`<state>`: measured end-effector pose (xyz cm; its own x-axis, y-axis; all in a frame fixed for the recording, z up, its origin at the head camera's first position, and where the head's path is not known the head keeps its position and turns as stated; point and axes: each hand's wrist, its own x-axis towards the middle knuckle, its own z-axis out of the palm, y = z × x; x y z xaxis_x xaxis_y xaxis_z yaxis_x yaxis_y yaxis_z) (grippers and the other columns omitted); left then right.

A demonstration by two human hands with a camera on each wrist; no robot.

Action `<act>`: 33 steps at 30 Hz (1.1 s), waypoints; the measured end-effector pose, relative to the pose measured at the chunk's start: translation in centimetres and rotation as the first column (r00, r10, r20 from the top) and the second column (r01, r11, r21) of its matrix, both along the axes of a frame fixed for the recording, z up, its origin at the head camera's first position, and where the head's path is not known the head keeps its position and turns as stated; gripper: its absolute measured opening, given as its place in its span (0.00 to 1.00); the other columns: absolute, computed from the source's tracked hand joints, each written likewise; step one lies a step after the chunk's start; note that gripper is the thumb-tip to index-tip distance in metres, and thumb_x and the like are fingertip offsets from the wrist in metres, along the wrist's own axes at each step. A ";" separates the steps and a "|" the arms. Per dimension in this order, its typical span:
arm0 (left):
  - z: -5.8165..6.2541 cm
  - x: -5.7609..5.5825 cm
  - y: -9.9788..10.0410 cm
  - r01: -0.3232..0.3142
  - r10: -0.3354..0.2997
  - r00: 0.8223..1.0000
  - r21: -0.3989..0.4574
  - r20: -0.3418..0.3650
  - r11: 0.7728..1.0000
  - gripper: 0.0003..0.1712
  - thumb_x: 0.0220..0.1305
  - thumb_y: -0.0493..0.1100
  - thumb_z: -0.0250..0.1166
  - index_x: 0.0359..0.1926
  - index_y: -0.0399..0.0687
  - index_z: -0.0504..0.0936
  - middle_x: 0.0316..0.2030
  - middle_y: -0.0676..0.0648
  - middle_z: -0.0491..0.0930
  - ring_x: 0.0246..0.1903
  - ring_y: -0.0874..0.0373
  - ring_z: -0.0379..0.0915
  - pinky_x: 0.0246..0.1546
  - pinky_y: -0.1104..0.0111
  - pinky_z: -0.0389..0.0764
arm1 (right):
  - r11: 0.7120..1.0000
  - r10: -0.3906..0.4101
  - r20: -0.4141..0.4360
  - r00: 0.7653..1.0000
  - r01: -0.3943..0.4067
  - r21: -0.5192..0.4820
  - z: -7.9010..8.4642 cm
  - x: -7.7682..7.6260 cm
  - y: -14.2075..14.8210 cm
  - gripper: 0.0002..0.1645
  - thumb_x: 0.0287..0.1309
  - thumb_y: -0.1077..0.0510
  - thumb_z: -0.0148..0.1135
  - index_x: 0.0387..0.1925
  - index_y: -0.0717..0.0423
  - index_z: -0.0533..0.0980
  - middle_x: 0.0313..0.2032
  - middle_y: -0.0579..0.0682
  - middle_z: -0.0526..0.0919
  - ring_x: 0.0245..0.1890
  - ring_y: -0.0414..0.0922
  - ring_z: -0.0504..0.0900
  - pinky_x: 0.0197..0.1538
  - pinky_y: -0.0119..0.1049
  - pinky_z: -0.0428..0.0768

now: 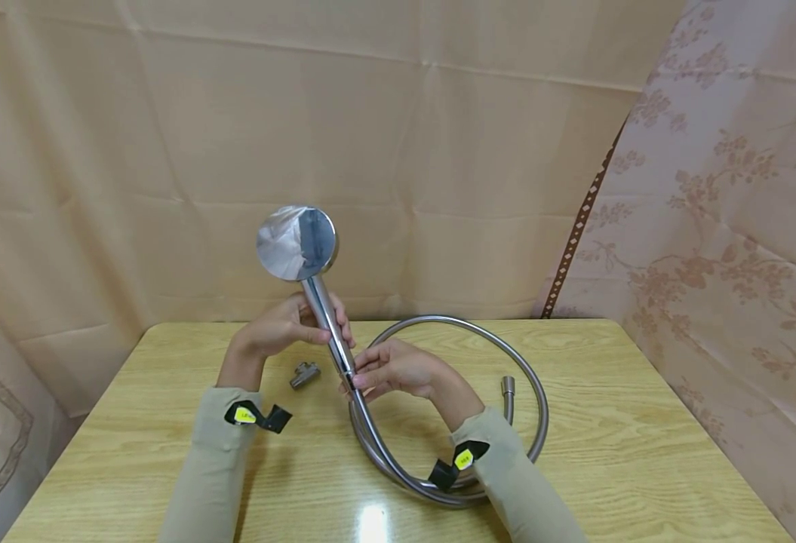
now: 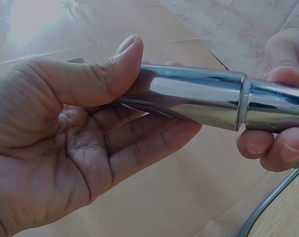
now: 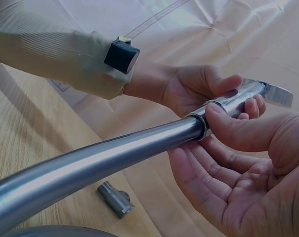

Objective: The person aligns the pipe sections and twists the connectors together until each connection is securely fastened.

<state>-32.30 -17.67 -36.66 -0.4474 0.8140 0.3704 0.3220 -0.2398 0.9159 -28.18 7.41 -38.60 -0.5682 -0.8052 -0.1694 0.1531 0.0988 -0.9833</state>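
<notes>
A chrome shower head (image 1: 297,243) is held up at a tilt over the table, its round face at the top left. My left hand (image 1: 282,326) grips its handle (image 2: 189,94) between thumb and fingers. At the handle's lower end, my right hand (image 1: 401,369) pinches the hose's end nut (image 2: 275,104) with thumb and fingers. In the left wrist view a thin pale ring shows between handle and nut. From the nut the metal shower hose (image 3: 100,158) runs down and loops on the table. Whether the threads are engaged cannot be seen.
A small metal tee fitting (image 1: 305,375) lies on the wooden table (image 1: 133,445) left of the hose. The hose's free end (image 1: 508,386) points toward the back, inside the loop. Beige cloth (image 1: 398,151) hangs behind the table, with a patterned curtain (image 1: 730,226) at the right.
</notes>
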 end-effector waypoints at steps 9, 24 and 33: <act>0.2 0.0 0.0 -0.009 0.010 1.000 -0.017 0.019 1.000 0.13 0.65 0.26 0.62 0.47 0.42 0.76 0.43 0.47 0.85 0.47 0.52 0.85 0.54 0.56 0.86 | 1.000 0.025 -0.001 1.000 -0.025 -0.016 -0.1 -0.1 0.1 0.18 0.69 0.72 0.55 0.57 0.80 0.72 0.47 0.60 0.89 0.44 0.43 0.89 0.57 0.48 0.86; 0.0 -0.1 -0.2 -0.019 0.020 0.999 -0.014 0.039 1.000 0.13 0.63 0.26 0.65 0.46 0.40 0.79 0.42 0.47 0.87 0.48 0.51 0.86 0.53 0.57 0.87 | 1.000 0.011 0.027 1.000 -0.011 0.009 -0.1 0.0 0.1 0.16 0.66 0.72 0.58 0.55 0.72 0.76 0.54 0.73 0.82 0.47 0.48 0.89 0.57 0.51 0.86; 0.1 0.0 -0.2 -0.026 0.027 0.999 -0.019 0.041 0.999 0.13 0.63 0.25 0.64 0.45 0.41 0.79 0.41 0.48 0.87 0.48 0.51 0.86 0.53 0.57 0.86 | 1.000 0.016 0.032 0.999 -0.016 0.007 -0.1 -0.1 0.1 0.14 0.66 0.72 0.58 0.53 0.70 0.76 0.45 0.60 0.89 0.52 0.57 0.87 0.57 0.49 0.86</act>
<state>-32.32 -17.88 -36.54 -0.4834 0.8081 0.3366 0.2901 -0.2149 0.9326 -28.25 7.46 -38.67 -0.5497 -0.8127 -0.1932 0.1827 0.1087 -0.9771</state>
